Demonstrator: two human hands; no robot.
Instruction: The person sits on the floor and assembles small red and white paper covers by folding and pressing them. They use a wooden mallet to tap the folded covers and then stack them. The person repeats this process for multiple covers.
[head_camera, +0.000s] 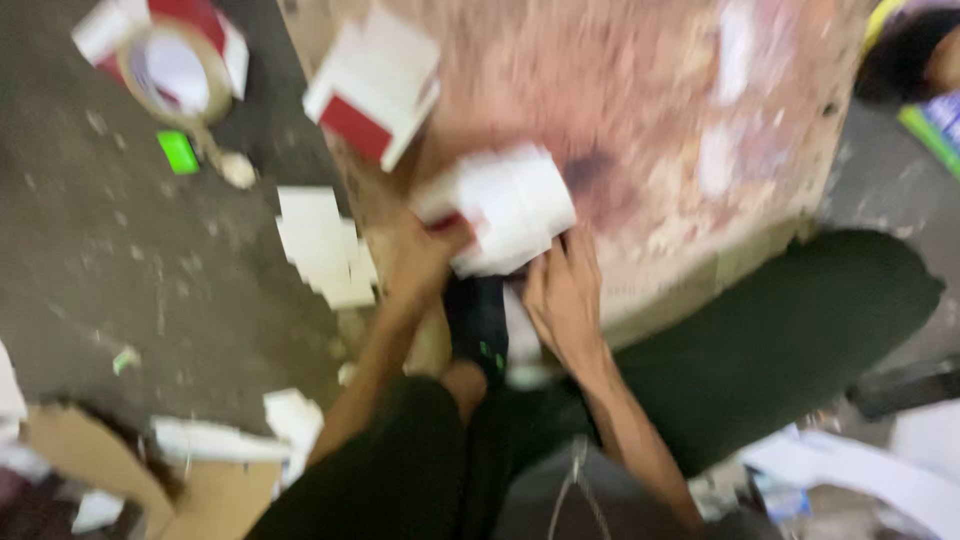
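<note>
The frame is blurred by motion. Both hands hold a folded white card piece with a red patch (510, 205) at the near edge of a stained wooden board (650, 90). My left hand (420, 255) grips its left side, and my right hand (565, 290) holds it from below on the right. A second white and red carton (375, 85) lies on the board just beyond. A black object with a green mark (478, 320) sits between my wrists, over my dark trousers.
A roll of tape (175, 75) rests on another white and red carton at the top left of the grey floor. A small green item (178, 152), white card pieces (325, 245) and brown cardboard (90, 450) lie scattered on the left. Papers lie at lower right (860, 470).
</note>
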